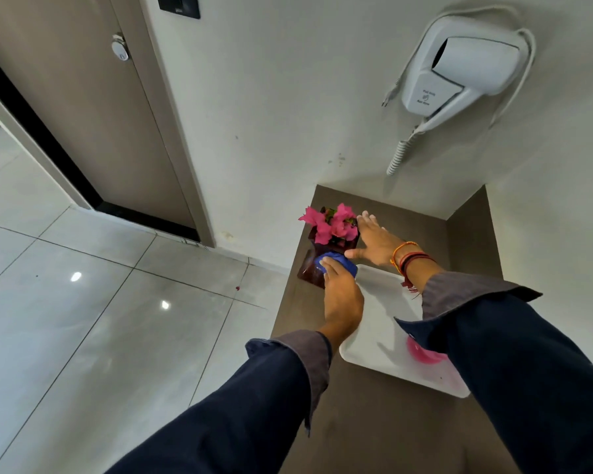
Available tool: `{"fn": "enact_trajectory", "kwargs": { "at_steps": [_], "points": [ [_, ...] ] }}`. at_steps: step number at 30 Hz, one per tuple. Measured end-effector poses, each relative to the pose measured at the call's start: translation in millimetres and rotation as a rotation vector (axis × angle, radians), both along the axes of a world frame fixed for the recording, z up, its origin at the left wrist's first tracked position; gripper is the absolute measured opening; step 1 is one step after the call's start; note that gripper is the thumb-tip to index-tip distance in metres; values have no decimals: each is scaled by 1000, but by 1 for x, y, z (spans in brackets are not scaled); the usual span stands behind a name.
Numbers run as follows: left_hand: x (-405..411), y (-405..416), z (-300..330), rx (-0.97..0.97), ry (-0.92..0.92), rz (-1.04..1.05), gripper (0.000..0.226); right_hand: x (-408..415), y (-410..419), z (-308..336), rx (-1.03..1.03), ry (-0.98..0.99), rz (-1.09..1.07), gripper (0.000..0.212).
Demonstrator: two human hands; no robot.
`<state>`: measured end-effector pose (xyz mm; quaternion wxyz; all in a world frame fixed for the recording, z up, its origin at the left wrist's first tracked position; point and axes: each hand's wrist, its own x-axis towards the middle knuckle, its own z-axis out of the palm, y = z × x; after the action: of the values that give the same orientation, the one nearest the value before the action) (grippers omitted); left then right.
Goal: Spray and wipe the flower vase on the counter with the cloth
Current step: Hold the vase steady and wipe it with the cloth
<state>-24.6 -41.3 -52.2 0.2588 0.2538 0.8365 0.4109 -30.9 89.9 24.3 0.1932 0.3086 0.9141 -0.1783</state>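
The left hand (343, 295) reaches forward with its fingers curled over a bunched blue cloth (338, 263), gripping it and pressing it against the near, narrowed middle of the vase (314, 268). The right hand (377, 242) lies open, palm turned toward the vase, fingers straight and held together; its fingertips reach the far right side of the vase top, and its thumb points back toward the cloth. Whether the palm itself touches the glass cannot be told. Red and orange threads (409, 258) circle the right wrist, and both forearms wear dark sleeves with grey turned-back cuffs.

The vase is dark red, translucent, with a square, twisted body. It stands upright at the far left corner of the brown counter (367, 422), close to the counter's left edge; its long axis runs vertically and its mouth opens upward. Pink flowers (332, 224) with some green leaves fill the mouth and spread above it.

Just to the right of the vase, a white rectangular tray (380, 336) lies flat on the counter, passing under both wrists. A pink object (425, 354) stands on the tray, mostly hidden by the right sleeve.

On the wall above the counter hangs a white hair dryer (466, 70) with a coiled cord. To the left are a beige door (93, 114) and a glossy tiled floor (83, 319).
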Motion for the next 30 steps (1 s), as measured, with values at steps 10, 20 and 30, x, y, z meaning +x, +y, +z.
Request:
{"fn": "enact_trajectory", "kwargs": {
  "at_steps": [10, 20, 30],
  "points": [
    [-30, -21, -7, -75, -442, 502, 43, 1, 4, -4, 13, -30, 28, 105],
    [2, 6, -11, -162, 12, -200, 58, -3, 4, -1, 2, -94, 35, 105],
    [-30, -14, -16, -107, -264, 469, 43, -4, 1, 3, 20, -108, 38, 104]
  ]
}}
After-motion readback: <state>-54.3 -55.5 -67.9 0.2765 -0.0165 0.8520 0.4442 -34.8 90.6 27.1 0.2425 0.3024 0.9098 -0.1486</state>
